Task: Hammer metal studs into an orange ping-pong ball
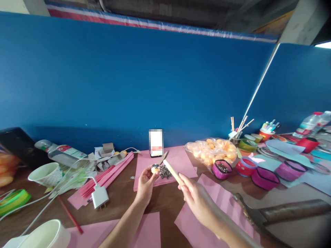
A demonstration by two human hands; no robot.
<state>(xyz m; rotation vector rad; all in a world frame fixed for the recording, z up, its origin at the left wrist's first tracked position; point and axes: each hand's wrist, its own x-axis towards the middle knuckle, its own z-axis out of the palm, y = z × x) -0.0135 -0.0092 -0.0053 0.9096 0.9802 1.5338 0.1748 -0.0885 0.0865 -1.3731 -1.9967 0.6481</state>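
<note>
In the head view my left hand (145, 184) pinches a small ball (155, 168) between thumb and fingers. Its upper part is covered in shiny silver bits, and pale yellow shows below. My right hand (192, 193) is closed round a pale wooden stick (172, 171), which points up and left and is apart from the ball. Between the two hands a pile of small dark metal pieces (165, 172) lies on a pink paper sheet (143, 160). A pointed metal blade (163, 157) lies behind the pile.
A phone (156, 143) stands against the blue partition (155, 79). To the right are a bag of orange balls (210, 151), a purple pouch of metal bits (221, 168) and a hammer (292, 210). A white charger (99, 197) and paper cup (45, 174) are on the left.
</note>
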